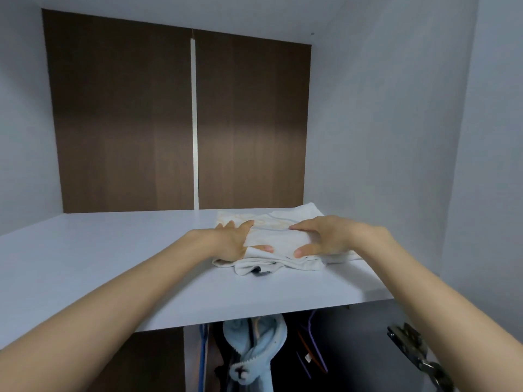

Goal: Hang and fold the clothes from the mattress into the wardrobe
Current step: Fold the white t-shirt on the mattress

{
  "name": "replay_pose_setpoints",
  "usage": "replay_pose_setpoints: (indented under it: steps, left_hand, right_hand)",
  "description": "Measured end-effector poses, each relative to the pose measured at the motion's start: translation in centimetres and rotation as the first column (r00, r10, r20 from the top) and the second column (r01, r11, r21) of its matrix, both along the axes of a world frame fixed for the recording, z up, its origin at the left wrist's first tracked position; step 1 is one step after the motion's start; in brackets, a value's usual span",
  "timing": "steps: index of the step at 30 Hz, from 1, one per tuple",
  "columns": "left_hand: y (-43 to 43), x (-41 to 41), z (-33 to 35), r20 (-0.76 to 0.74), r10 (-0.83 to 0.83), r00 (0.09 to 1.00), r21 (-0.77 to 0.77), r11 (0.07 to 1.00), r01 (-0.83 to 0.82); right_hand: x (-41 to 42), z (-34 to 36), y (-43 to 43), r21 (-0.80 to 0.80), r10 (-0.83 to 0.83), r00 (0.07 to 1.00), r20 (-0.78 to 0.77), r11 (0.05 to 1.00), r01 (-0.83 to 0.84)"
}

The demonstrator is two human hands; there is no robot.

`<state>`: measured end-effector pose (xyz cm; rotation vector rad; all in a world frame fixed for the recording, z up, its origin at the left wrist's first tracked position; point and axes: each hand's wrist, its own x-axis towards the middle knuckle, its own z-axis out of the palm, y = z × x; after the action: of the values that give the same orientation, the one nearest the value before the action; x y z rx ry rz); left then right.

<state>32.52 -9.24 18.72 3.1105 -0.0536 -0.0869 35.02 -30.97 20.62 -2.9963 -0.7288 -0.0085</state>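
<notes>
The upper shelf [113,264] lies wide and bare on its left half, from the front edge to the brown back panel [127,123], with tall open space above it. Right of centre, the folded white garment [283,236] takes up the shelf, reaching almost to the back panel and close to the right wall. The left hand [236,240] and right hand [322,236] hold it from either side. Below the shelf, a hanging light blue garment [254,343] and hangers [311,346] crowd the opening, and a metal hinge [410,346] juts in at the right.
</notes>
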Motion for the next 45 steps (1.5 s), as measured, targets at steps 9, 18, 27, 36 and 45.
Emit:
replay_pose_setpoints:
  steps: [9, 18, 27, 36, 45]
  left_hand:
    - [-2.7, 5.9, -0.5, 0.083, -0.037, 0.996, -0.045, 0.998, 0.041]
    - [-3.1, 5.0, -0.6, 0.168, -0.04, 0.985, -0.161, 0.985, 0.067]
    - [-3.9, -3.7, 1.7, 0.458, 0.006, 0.889, -0.392, 0.899, 0.196]
    - [-5.6, -15.9, -2.0, 0.714, 0.022, 0.7, -0.428, 0.805, 0.411]
    - [-6.3, -24.8, -7.9, 0.664, -0.035, 0.747, -0.572, 0.62, 0.537]
  right_hand:
    - [2.1, -1.4, -2.2, 0.085, -0.107, 0.994, 0.035, 0.991, 0.104]
    - [2.9, -3.0, -3.3, 0.163, -0.188, 0.982, -0.025, 0.968, 0.189]
    - [-3.1, 0.2, -3.7, 0.494, -0.112, 0.957, 0.268, 0.868, -0.037]
    - [-13.2, -2.6, -5.5, 0.722, -0.068, 0.928, 0.366, 0.65, -0.237]
    - [-26.2, -9.8, -6.2, 0.807, -0.175, 0.958, 0.229, 0.584, -0.086]
